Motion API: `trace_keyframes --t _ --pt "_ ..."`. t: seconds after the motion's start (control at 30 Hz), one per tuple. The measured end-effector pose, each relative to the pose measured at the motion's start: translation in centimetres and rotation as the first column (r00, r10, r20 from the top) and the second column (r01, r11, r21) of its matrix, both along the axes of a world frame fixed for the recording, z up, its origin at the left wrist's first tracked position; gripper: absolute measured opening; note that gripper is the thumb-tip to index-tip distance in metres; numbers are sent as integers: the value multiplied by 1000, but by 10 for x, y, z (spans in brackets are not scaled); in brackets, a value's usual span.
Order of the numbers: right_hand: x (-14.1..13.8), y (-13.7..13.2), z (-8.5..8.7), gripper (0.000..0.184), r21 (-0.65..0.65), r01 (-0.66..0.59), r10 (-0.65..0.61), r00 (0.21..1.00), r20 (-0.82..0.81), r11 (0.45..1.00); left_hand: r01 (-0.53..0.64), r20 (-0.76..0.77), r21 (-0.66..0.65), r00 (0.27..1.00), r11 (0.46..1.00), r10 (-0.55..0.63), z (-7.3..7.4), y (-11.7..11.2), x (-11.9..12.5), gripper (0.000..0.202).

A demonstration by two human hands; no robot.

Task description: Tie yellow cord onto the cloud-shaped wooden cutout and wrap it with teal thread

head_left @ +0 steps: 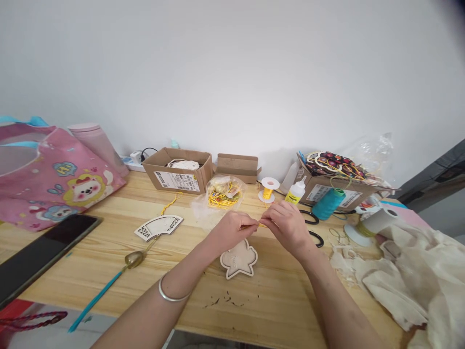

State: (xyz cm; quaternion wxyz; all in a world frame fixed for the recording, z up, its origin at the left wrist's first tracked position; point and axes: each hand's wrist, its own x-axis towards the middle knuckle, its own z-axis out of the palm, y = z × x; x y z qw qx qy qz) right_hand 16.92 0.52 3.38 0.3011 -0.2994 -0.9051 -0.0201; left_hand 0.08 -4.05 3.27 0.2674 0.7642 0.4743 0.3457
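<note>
Both my hands meet over the middle of the wooden table (276,300). My left hand (232,230) and my right hand (286,225) each pinch an end of a thin yellow cord (259,224) stretched between the fingertips. Just below them lies a cloud-shaped wooden cut-out (239,260) flat on the table. A small white spool of yellow cord (269,189) stands behind my hands. My left wrist wears a silver bangle (170,293).
A fan-shaped wooden piece (160,226) with a teal tassel (96,299) lies at left, near a black tablet (36,254) and a pink bag (51,182). Cardboard boxes (179,169), a bag of yellow cord (221,194), a glue bottle (296,191), a teal thread cone (329,203), scissors (314,228) and white cloth (417,276) crowd the back and right.
</note>
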Motion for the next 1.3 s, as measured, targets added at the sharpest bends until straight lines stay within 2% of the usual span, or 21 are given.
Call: trace_keyframes --t 0.1,0.17,0.23,0.33,0.43,0.5,0.6,0.73,0.83,0.9,1.0,1.17,1.3 --pt "3 3 -1 18 -226 -73 45 991 -125 971 84 -2 -1 997 997 -84 5 0 -3 23" --pt "4 3 0 17 -406 -126 37 975 -221 905 114 53 -36 992 993 -112 6 0 -4 23" --pt "4 1 1 17 -553 -180 -2 950 -312 813 102 160 -79 983 992 -89 6 0 -4 21" --pt "2 -1 2 16 -647 -261 -54 904 -425 716 59 342 -150 940 987 -4 3 0 -2 18" --pt "-5 -4 -3 16 -655 -334 -65 860 -506 678 21 504 -213 859 977 92 0 1 1 16" --pt "-11 -6 -7 16 -637 -329 -84 844 -529 697 -20 576 -240 802 971 159 -1 2 2 15" --pt "-19 -11 -14 15 -572 -217 -145 841 -521 791 -107 602 -257 760 960 246 -2 4 2 15" --pt "-22 -15 -18 16 -365 -45 -120 901 -416 930 -204 572 -253 757 946 316 -5 6 1 17" --pt "-21 -15 -19 16 -250 20 -110 930 -351 968 -219 556 -240 768 946 319 -8 7 1 18" --pt "-20 -15 -19 16 -262 43 -140 920 -367 964 -195 556 -230 778 953 294 -8 7 1 19" --pt "-20 -11 -21 15 -377 32 -207 876 -435 926 -114 555 -236 799 965 230 -9 8 1 18" --pt "-17 -5 -23 16 -570 -122 -270 787 -554 813 36 532 -313 834 949 144 -9 7 2 16" --pt "-15 -4 -19 13 -590 -248 -204 778 -594 768 116 488 -335 870 935 67 -7 5 3 13"
